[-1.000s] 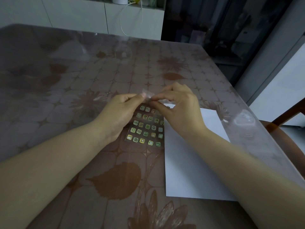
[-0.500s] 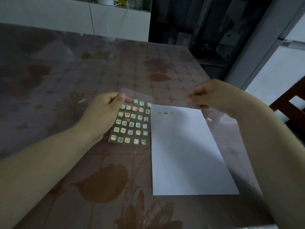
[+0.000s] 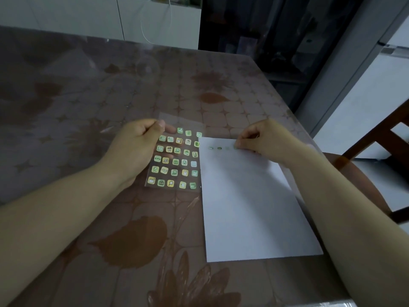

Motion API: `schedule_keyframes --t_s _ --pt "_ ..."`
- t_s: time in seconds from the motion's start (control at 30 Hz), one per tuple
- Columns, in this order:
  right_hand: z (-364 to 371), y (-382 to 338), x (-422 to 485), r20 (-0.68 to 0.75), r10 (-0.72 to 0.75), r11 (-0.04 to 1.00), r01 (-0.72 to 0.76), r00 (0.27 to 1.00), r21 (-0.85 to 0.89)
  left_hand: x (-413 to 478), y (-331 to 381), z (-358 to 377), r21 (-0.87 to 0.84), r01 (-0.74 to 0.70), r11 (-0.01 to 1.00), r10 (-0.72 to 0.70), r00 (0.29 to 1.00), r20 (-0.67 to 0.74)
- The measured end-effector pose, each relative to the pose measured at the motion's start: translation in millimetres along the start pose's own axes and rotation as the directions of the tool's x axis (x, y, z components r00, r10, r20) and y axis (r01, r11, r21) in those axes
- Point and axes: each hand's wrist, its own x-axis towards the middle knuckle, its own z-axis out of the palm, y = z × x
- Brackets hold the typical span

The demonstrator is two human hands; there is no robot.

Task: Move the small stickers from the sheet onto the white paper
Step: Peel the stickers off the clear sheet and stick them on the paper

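Where the right hand's [image 3: 265,140] thumb and forefinger tips [image 3: 239,143] come together, a small green sticker [image 3: 235,147] lies on the white paper [image 3: 243,207]. It is pinched down against the paper near its far edge, and the other fingers are curled in behind. Just left of those fingertips, three placed stickers [image 3: 219,148] sit in a row on the paper, the one nearest the fingertips faint. Further left, right at the paper's left edge, the clear sticker sheet [image 3: 174,161] carries rows of green and yellow icon squares. The left hand [image 3: 135,149] grips its far left corner, with the thumb [image 3: 161,125] curled on top and the fingers tucked beneath, showing dimly through the plastic. Whether that corner is lifted off the surface cannot be told. Under both hands spreads the table [image 3: 110,240], with a brown floral cloth beneath a glossy clear cover. Out past the right hand's knuckles a wooden chair [image 3: 385,138] stands beside the table's right edge. Well beyond both sets of fingers is a white cabinet [image 3: 155,25] with a thin cable [image 3: 170,21] hanging down its front.
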Motion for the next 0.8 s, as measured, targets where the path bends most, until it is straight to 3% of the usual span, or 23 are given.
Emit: schedule_keyframes --t_s 0.6,0.8 --pt "-1.0 0.0 -1.7 -0.016 -0.012 1.0 0.012 1.0 -0.008 -0.7 1.0 2.8 0.015 -0.025 1.0 0.025 1.0 -0.001" --pt "-1.0 -0.1 -0.7 -0.07 0.033 0.997 -0.027 0.997 0.073 -1.1 4.1 4.0 -0.128 0.085 0.988 -0.085 0.996 0.008"
